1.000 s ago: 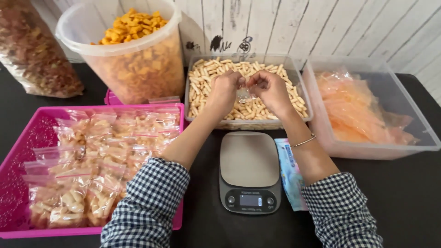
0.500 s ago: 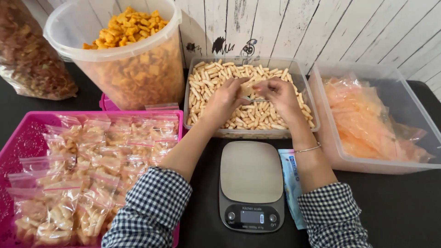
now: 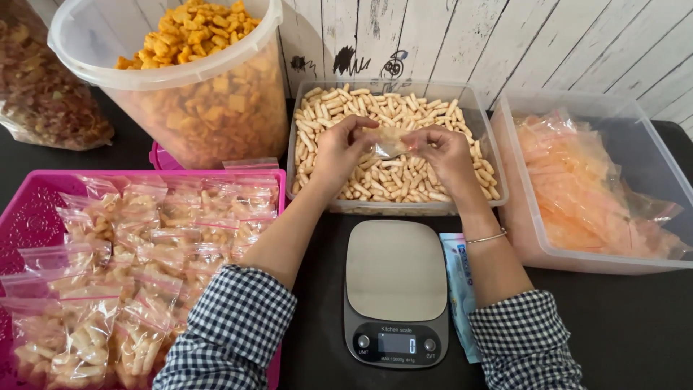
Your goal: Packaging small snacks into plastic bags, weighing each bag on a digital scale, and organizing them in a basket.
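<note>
Clear bag (image 3: 390,142): we pinch one between left hand (image 3: 338,150) and right hand (image 3: 445,150) above one stick tub (image 3: 491,184); one scale (image 3: 395,289) sits near.

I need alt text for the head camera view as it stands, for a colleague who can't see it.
Both hands, left hand and right hand, hold a small clear plastic bag over a clear tub of pale stick snacks. A kitchen scale with nothing on its platform sits below, and a pink basket of filled snack bags lies left.

Filled clear pouches (image 3: 137,267) in pink tray (image 3: 29,217)
</note>
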